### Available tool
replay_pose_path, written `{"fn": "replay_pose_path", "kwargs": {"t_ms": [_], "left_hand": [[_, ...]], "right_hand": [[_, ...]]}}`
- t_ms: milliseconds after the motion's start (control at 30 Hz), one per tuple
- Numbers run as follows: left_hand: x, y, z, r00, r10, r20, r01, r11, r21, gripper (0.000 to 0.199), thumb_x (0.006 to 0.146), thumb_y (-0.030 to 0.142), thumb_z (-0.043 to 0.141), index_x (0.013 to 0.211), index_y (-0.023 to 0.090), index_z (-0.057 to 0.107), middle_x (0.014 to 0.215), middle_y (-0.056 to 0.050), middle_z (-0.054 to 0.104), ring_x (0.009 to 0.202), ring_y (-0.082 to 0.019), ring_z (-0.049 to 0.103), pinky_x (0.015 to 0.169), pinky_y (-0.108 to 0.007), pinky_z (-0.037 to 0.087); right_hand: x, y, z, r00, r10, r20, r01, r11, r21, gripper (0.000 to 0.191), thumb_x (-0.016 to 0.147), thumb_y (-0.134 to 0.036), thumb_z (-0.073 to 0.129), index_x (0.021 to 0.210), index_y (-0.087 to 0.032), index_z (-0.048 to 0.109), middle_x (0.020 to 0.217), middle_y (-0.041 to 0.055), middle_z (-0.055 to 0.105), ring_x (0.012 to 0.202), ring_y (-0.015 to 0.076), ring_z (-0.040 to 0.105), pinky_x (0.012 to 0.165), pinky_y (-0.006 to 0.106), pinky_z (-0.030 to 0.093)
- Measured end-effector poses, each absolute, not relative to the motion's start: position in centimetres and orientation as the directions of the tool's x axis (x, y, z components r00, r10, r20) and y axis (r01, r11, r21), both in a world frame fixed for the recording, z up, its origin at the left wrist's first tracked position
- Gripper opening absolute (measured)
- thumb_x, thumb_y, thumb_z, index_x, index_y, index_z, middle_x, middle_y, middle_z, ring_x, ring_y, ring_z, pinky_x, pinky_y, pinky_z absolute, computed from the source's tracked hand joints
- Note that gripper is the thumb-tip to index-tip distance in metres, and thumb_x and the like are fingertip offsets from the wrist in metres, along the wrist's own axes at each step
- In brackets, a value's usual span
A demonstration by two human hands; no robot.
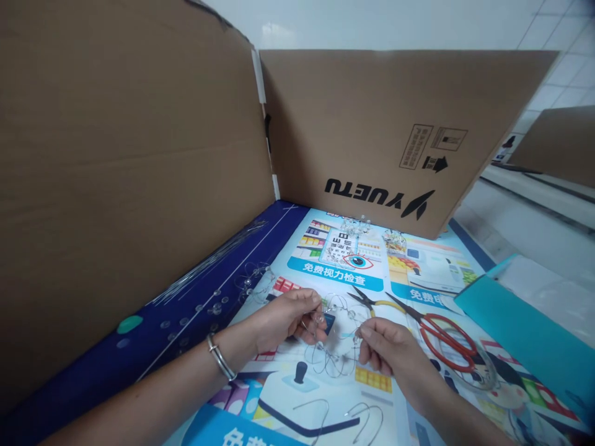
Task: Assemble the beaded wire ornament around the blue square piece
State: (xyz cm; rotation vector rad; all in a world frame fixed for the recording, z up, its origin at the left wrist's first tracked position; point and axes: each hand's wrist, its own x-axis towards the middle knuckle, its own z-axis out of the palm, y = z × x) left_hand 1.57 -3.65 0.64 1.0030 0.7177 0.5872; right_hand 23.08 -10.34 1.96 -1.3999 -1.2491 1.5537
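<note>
The left hand [300, 316], a silver bangle [219, 359] at its wrist, has thumb and fingers closed on a beaded wire piece [332, 360]; the right hand [382, 347] pinches the same piece at its other side, so that it spans the gap between them, low over the middle of the table [281, 230]; just beyond the right hand lie pliers [370, 302], jaws apart, and red-handled scissors [449, 341], the latter partly over a translucent ring [487, 376]; bent wires [367, 414] lie towards the near edge; along the left edge are loose beads [217, 308], a green oval piece [129, 324] and straight wires [199, 263]; clear beaded clusters [356, 228] sit near the far edge, below a printed cardboard panel [353, 124]; a teal box [525, 337] stands at the right.
</note>
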Motion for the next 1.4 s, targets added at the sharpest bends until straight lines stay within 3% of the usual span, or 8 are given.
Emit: {"fn": "replay_pose_path", "kwargs": {"t_ms": [533, 767, 900, 1200, 1400], "left_hand": [[0.9, -3.1, 0.8, 0.712, 0.651, -0.265, -0.037, 0.411, 0.911, 0.022, 0.077, 0.033, 0.060, 0.083, 0.016, 0.047, 0.079, -0.004, 0.062, 0.072, -0.018, 0.065, 0.057, -0.024, 0.048], [0.7, -2.8, 0.5, 0.740, 0.621, -0.259, -0.058, 0.442, 0.895, 0.024, 0.080, 0.038, 0.055, 0.081, 0.016, 0.047, 0.080, -0.005, 0.062, 0.074, -0.018, 0.066, 0.061, -0.026, 0.049], [0.8, -2.7, 0.3, 0.727, 0.631, -0.271, -0.064, 0.455, 0.888, 0.027, 0.082, 0.042, 0.051, 0.080, 0.015, 0.049, 0.080, -0.006, 0.062, 0.072, -0.018, 0.066, 0.060, -0.026, 0.048], [0.7, -2.7, 0.4, 0.739, 0.627, -0.246, -0.099, 0.462, 0.881, 0.030, 0.082, 0.042, 0.051, 0.081, 0.012, 0.053, 0.081, -0.009, 0.063, 0.071, -0.018, 0.065, 0.063, -0.028, 0.049], [0.5, -2.5, 0.3, 0.740, 0.632, -0.229, -0.104, 0.444, 0.890, 0.030, 0.078, 0.042, 0.055, 0.081, 0.012, 0.055, 0.082, -0.009, 0.063, 0.072, -0.018, 0.064, 0.065, -0.029, 0.049]], "right_hand": [[22.7, -10.2, 1.6, -0.105, 0.945, -0.309, 0.209, -0.283, -0.936, 0.026, 0.080, -0.042, 0.049, 0.081, -0.017, 0.056, 0.067, 0.0013, 0.061, 0.048, 0.0067, 0.042, 0.040, 0.017, 0.026], [22.8, -10.3, 0.3, -0.017, 0.984, -0.177, 0.288, -0.165, -0.943, 0.022, 0.076, -0.039, 0.054, 0.088, -0.021, 0.055, 0.069, -0.0014, 0.055, 0.057, 0.0108, 0.049, 0.051, 0.022, 0.040], [22.7, -10.5, 0.0, 0.000, 0.993, -0.120, 0.350, -0.113, -0.930, 0.024, 0.077, -0.038, 0.053, 0.094, -0.021, 0.054, 0.076, 0.0015, 0.057, 0.068, 0.0147, 0.054, 0.057, 0.025, 0.044], [22.5, -10.8, 0.0, 0.029, 0.999, 0.046, 0.600, 0.020, -0.800, 0.024, 0.078, -0.034, 0.051, 0.097, -0.021, 0.055, 0.076, 0.0029, 0.058, 0.055, 0.0132, 0.049, 0.049, 0.025, 0.041], [22.7, -10.9, -0.4, -0.026, 0.969, 0.247, 0.668, 0.200, -0.717, 0.022, 0.081, -0.031, 0.047, 0.100, -0.023, 0.054, 0.100, 0.0066, 0.054, 0.064, 0.0133, 0.054, 0.056, 0.025, 0.046]]}}
